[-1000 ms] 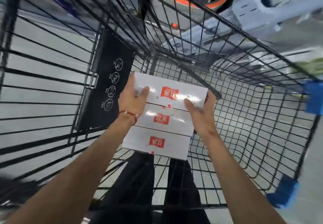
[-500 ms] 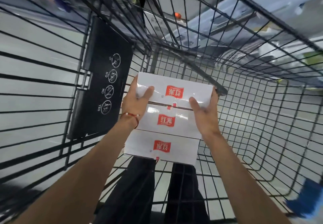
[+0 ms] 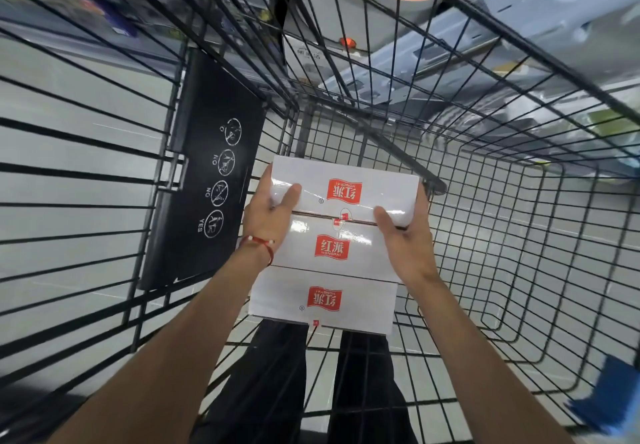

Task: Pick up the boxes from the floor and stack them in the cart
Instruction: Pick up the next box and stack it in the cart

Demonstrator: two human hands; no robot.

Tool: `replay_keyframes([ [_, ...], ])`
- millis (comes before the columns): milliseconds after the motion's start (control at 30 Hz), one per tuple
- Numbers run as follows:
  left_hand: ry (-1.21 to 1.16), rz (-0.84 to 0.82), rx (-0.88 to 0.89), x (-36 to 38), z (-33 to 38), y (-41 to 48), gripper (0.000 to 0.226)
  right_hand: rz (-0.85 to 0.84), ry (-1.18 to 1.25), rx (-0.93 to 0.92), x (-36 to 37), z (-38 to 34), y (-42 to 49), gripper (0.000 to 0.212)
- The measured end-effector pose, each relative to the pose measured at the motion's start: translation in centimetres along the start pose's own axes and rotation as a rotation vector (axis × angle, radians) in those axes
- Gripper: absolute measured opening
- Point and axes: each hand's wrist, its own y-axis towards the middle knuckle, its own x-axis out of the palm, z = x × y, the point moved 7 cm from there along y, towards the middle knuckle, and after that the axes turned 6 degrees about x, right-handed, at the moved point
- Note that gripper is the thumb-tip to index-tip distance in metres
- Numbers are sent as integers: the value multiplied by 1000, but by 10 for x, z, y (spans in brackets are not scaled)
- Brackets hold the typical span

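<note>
Right, both hands are down inside the wire cart (image 3: 519, 235), gripping the far box (image 3: 377, 190), a white carton w/ a red logo. The left hand (image 3: 268, 213) is at the box's left end. Its thumb lies flat across the top face & the other fingers (image 3: 265, 180) curl round the end, mostly hidden. The right hand (image 3: 405, 242) takes the right end the same way: thumb on top just by the box's near edge, remaining fingers wrapped round the side and out of sight. So each hand clamps the box btwn thumb & fingers, not spread.

The far box lies in line w/ two more of the same kind, the middle box (image 3: 360, 253) & the near box (image 3: 360, 301), long edges side by side. A thin dark gap shows btwn far & middle box. Middle & near box look edge to edge. The row lies toward the cart's left side, by its near end. Can't tell if the far box rests on the cart bottom or is held just off it.

A red string bracelet (image 3: 259, 244) is on the left wrist. A black panel (image 3: 207, 183) w/ round white pictograms hangs on the cart's left wall, just beside the left hand. Dark trousers (image 3: 270, 374) show through the wire under the near box. A blue bumper (image 3: 616, 398) shows at the cart's near right corner. Grey floor (image 3: 69, 131) shows beyond the mesh.
</note>
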Motion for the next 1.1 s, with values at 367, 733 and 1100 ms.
replay_keyframes([
  [367, 103, 49, 2, 1, 6, -11, 48, -58, 51, 86, 3, 4, -9, 55],
  [733, 141, 70, 105, 7, 48, -108, 66, 45, 267, 168, -61, 3, -116, 26],
  [1100, 233, -369, 414, 104, 82, -298, 44, 249, 542, -1, -174, 57, -259, 22],
])
